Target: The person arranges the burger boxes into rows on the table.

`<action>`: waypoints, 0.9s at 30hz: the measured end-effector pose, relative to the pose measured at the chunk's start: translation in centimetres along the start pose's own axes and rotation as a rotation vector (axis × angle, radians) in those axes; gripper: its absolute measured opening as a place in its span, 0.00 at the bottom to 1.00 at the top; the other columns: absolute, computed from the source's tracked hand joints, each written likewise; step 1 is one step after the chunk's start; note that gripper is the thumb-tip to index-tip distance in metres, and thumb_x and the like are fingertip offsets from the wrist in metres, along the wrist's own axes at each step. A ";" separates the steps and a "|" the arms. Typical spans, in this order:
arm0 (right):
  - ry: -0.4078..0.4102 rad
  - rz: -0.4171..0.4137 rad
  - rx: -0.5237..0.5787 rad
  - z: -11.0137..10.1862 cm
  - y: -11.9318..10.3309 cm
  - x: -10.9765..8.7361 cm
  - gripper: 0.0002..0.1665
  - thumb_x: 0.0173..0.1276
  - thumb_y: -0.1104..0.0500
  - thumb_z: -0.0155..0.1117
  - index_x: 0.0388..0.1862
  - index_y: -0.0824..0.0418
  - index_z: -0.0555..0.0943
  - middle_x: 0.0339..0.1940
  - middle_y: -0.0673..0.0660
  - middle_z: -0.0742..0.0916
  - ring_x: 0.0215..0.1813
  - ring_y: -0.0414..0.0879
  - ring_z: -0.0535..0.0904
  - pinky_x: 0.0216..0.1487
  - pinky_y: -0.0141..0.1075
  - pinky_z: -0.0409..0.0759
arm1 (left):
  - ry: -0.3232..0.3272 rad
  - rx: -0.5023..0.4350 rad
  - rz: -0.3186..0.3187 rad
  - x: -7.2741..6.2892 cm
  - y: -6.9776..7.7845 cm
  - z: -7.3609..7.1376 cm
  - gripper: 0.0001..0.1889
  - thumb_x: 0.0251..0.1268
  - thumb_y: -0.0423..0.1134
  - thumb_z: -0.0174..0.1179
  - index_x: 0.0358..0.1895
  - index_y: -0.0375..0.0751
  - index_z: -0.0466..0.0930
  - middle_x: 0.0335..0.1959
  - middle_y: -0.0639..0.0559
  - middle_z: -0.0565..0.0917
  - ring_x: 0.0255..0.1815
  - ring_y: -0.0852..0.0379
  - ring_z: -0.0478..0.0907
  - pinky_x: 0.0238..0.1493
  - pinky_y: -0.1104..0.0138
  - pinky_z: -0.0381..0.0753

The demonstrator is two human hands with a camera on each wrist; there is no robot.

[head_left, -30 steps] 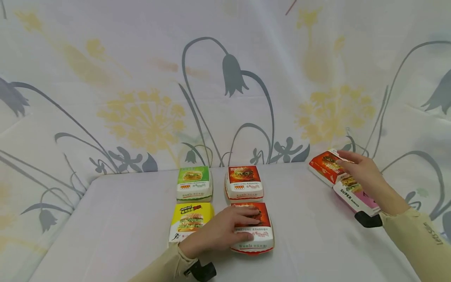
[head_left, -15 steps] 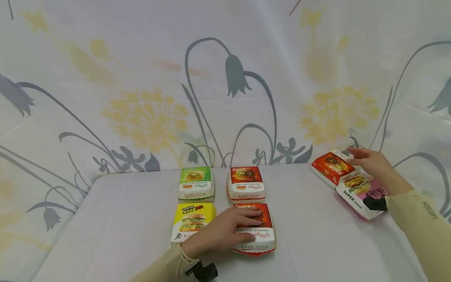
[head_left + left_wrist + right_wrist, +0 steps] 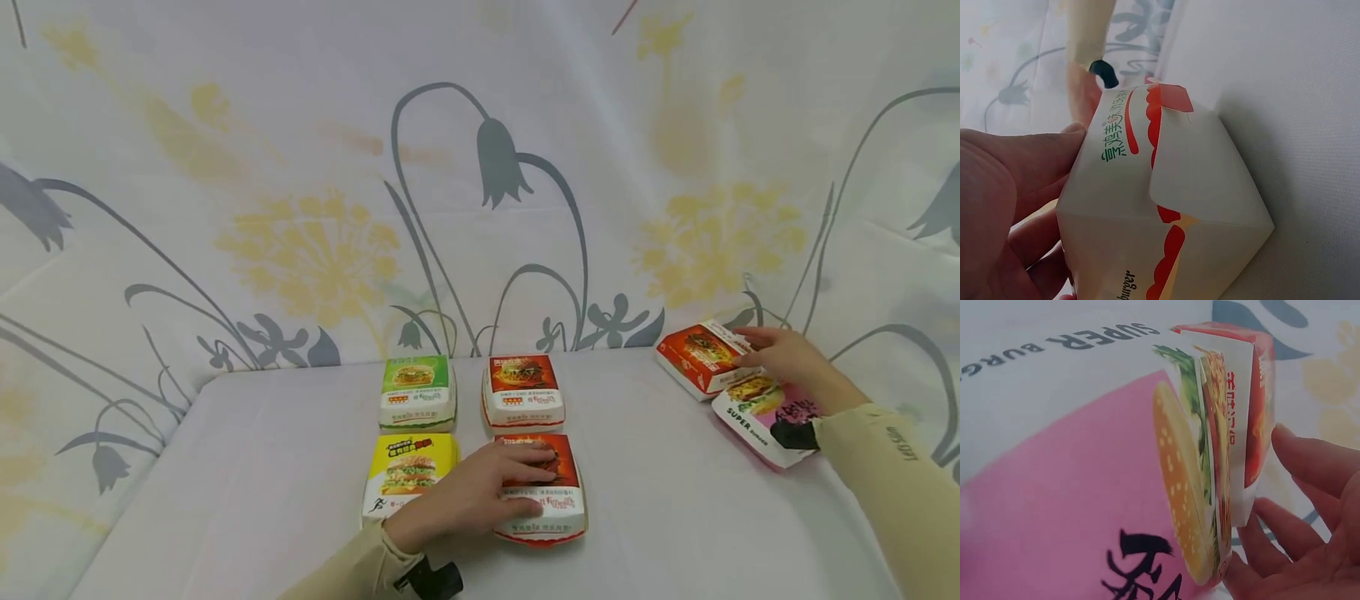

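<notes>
In the head view my left hand (image 3: 480, 492) lies over the front red burger box (image 3: 542, 525), its fingers spread on the lid. The left wrist view shows the thumb along the edge of this burger box (image 3: 1204, 169). Over at the right, my right hand (image 3: 791, 362) touches the right end of another red burger box (image 3: 701, 350), which overlaps the back of a pink-and-white SUPER BURGER box (image 3: 753, 433). Up close in the right wrist view, the thumb of the right hand (image 3: 1316, 506) is at the red box's lid, with loosely extended fingers along its edge.
Left of the front red box sits a yellow burger box (image 3: 411, 467), partly behind the left forearm. Behind them stand a green burger box (image 3: 416, 392) and a third red burger box (image 3: 522, 392). A flowered cloth (image 3: 300, 208) hangs behind the white table (image 3: 247, 467).
My right hand has lifted back to the right, then come back against its red box, which has slid slightly left. The left hand stays on the front red box.
</notes>
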State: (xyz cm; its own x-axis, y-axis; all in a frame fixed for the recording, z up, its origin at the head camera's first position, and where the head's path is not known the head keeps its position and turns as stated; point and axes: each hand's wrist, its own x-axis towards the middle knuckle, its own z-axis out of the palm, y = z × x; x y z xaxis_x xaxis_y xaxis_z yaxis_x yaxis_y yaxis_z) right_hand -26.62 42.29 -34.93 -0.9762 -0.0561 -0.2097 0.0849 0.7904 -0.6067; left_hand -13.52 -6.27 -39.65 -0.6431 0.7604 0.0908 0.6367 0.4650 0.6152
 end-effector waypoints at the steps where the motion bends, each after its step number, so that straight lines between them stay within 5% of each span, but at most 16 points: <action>1: 0.006 -0.009 -0.021 0.1 -0.1 0.1 0.51 0.69 0.46 0.64 0.77 0.72 0.53 0.70 0.83 0.60 0.67 0.79 0.57 0.62 0.68 0.61 | 0.001 -0.004 -0.001 0.0 0.0 0.0 0.22 0.69 0.47 0.63 0.66 0.54 0.79 0.71 0.64 0.69 0.71 0.61 0.64 0.68 0.61 0.66; 10: 0.012 -0.060 -0.174 0.9 -0.7 0.6 0.43 0.73 0.45 0.61 0.74 0.72 0.60 0.66 0.84 0.66 0.63 0.79 0.62 0.59 0.70 0.63 | 0.009 -0.020 0.029 -0.2 0.3 0.1 0.22 0.69 0.45 0.64 0.66 0.51 0.79 0.71 0.61 0.70 0.71 0.60 0.65 0.67 0.62 0.67; 27: 0.001 -0.206 -0.234 3.4 -3.4 0.2 0.38 0.67 0.51 0.68 0.69 0.72 0.70 0.60 0.79 0.76 0.56 0.70 0.74 0.50 0.61 0.74 | -0.005 0.018 0.034 -0.3 0.2 -0.2 0.23 0.71 0.46 0.62 0.67 0.52 0.77 0.73 0.63 0.68 0.72 0.61 0.63 0.69 0.61 0.65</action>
State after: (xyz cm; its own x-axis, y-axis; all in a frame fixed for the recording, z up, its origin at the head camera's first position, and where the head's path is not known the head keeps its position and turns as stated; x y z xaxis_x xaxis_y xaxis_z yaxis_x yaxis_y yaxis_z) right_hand -26.41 37.53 -35.51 -0.9682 -0.2292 -0.1001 -0.1627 0.8813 -0.4437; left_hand -13.26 -6.50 -39.39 -0.6189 0.7781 0.1080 0.6659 0.4468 0.5975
